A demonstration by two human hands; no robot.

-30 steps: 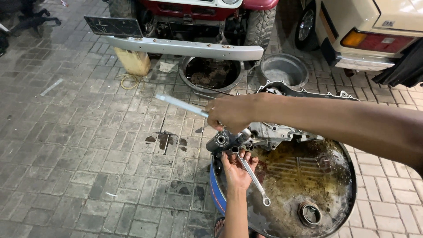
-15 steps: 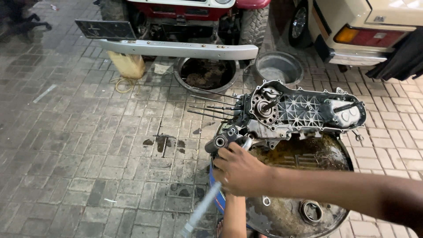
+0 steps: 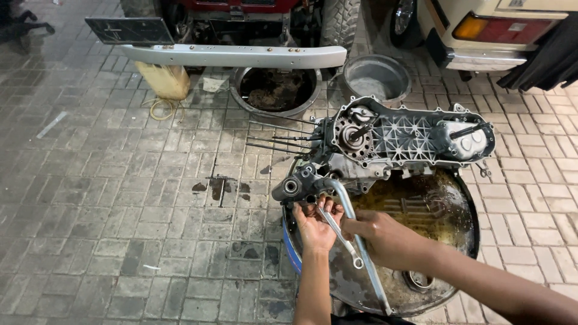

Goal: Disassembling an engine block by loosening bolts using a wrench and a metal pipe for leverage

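A grey scooter engine case point(image 3: 409, 138) lies across the top of an oily steel drum point(image 3: 448, 207). My left hand point(image 3: 314, 227) reaches up from below, with its fingers under the engine's mount boss point(image 3: 290, 186), and holds a ring spanner point(image 3: 343, 241) that slants down to the right. My right hand point(image 3: 388, 241) grips the shaft of a long bent socket wrench point(image 3: 378, 289). Its head sits on the engine near the boss, and its handle points down toward me.
Long studs point(image 3: 277, 143) stick out left from the engine. Two metal basins point(image 3: 274, 108) point(image 3: 376, 75) stand on the brick paving behind it. A vehicle's silver bumper point(image 3: 241, 55), a yellow jerrycan point(image 3: 164, 79) and a white car point(image 3: 500, 36) lie beyond.
My right hand has swung the long wrench from pointing up-left around to pointing down toward me. My arm no longer covers the engine. My left hand stays put with the spanner.
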